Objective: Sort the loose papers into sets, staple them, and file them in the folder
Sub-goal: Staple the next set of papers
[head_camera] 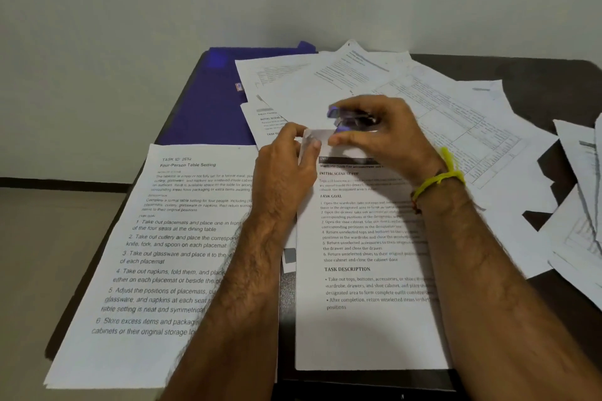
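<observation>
Risk: if the lifted white paper corner (312, 137) slips, the small purple plastic stapler (350, 119) misses.
Grip: left hand (286, 159) pinches the corner; right hand (384, 137) clasps the stapler.

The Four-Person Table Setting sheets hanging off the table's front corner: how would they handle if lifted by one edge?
The Four-Person Table Setting sheets look thin, so probably floppy and light. If unstapled, they may fan or slide apart. Overhanging the table edge, a careless push could tip them off.
</observation>
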